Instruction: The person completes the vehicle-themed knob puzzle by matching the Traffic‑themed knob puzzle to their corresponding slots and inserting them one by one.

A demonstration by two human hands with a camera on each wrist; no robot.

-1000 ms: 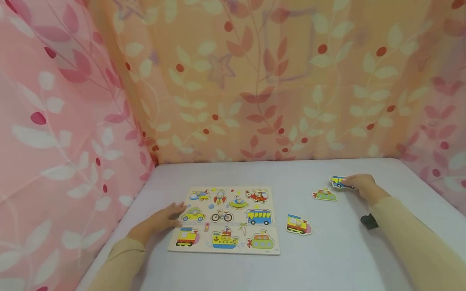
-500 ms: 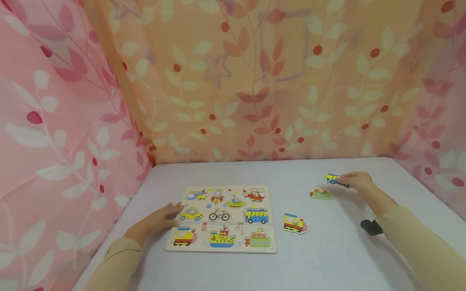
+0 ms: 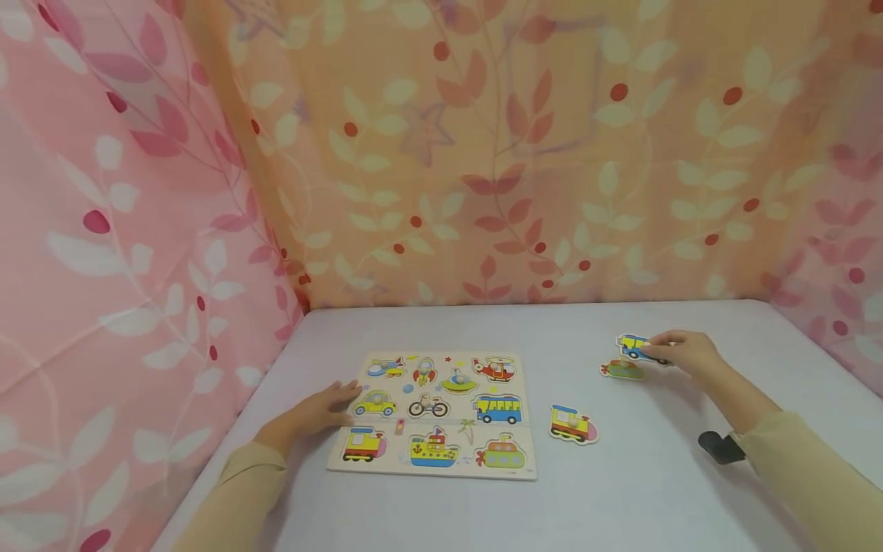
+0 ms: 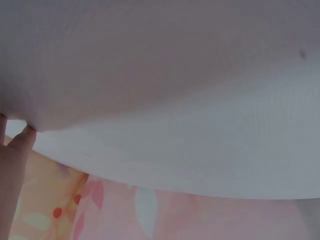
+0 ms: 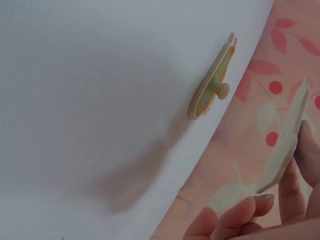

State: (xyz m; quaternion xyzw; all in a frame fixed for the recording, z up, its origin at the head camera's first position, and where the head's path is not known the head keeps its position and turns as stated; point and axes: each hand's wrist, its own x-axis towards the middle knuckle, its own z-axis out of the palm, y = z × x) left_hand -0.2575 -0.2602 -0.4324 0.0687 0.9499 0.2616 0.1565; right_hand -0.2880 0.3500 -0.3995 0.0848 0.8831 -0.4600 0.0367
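My right hand pinches a blue and yellow bus puzzle piece, raised off the table at the far right. In the right wrist view its pale, plain back faces the camera. Just below it lies the submarine piece, whose knob points up. Nearer to me is the train piece, picture side up. With fingers extended, my left hand rests at the left edge of the wooden puzzle board, which carries several vehicle pictures. The left wrist view shows only part of that hand.
A white cloth covers the table. Floral curtains stand along its back and sides. A small black object is at my right forearm, apparently attached near the sleeve.
My right hand has lifted the bus piece and carried it slightly left, close over the submarine piece. The left hand stays at the board's edge. The head view has shifted a little.
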